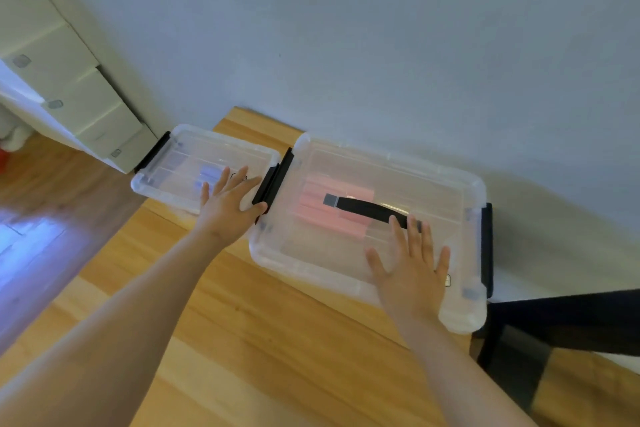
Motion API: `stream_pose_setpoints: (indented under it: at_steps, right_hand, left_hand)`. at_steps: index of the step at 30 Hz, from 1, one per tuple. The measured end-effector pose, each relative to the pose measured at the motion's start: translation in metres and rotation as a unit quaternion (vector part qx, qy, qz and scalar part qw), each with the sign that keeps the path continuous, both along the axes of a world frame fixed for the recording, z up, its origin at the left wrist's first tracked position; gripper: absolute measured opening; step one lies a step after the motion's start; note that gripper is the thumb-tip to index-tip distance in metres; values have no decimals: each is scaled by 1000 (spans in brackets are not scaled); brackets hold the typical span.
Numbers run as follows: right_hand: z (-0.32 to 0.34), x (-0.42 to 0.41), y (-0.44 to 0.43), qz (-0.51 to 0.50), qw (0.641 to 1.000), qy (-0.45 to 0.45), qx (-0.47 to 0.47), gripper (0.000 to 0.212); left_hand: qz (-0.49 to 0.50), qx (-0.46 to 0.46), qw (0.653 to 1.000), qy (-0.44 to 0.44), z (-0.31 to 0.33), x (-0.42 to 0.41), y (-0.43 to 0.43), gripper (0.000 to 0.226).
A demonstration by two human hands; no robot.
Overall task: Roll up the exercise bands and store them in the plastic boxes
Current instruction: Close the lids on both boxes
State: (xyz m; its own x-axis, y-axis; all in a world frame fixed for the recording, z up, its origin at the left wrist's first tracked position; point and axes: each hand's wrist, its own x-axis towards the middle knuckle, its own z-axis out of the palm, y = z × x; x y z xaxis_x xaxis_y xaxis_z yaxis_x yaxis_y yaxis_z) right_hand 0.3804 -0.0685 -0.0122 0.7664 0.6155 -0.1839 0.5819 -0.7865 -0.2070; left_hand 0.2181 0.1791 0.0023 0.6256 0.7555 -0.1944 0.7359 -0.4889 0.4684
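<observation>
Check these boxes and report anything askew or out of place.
The small clear plastic box holding the bluish roll sticks out past the wooden table's left edge. Nothing else stands out.

The lid of the small box under my left hand is clear, smooth plastic with a soft sheen. The large box under my right hand is the same, with matt black plastic latches and a matt black handle. The table is varnished wood, lightly glossy. The wall is matt paint.
</observation>
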Motion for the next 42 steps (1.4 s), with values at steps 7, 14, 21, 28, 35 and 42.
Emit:
stream_pose_setpoints:
  at_steps: [7, 14, 21, 28, 35, 42]
  right_hand:
    - [-2, 9, -3, -41, 999, -7, -3, 67]
    - [-8, 21, 3, -86, 996, -22, 14, 79]
    - [-9, 44, 14, -107, 994, -17, 12, 70]
    - [-7, 53, 15, -87, 996, -32, 7, 80]
    - [-6, 60, 15, -70, 997, -34, 23, 80]
    - [-8, 61, 16, -73, 996, -36, 33, 77]
  left_hand:
    - [-53, -16, 998, 13, 2, 34, 14, 55]
    - [-101, 12, 994, 33, -3, 70, 29, 55]
    - [-137, 51, 988, 54, -11, 105, 41, 56]
    - [-142, 80, 984, 67, -16, 116, 43, 58]
    - [-137, 89, 984, 72, -15, 131, 47, 59]
    - [-136, 113, 981, 79, -14, 146, 52, 59]
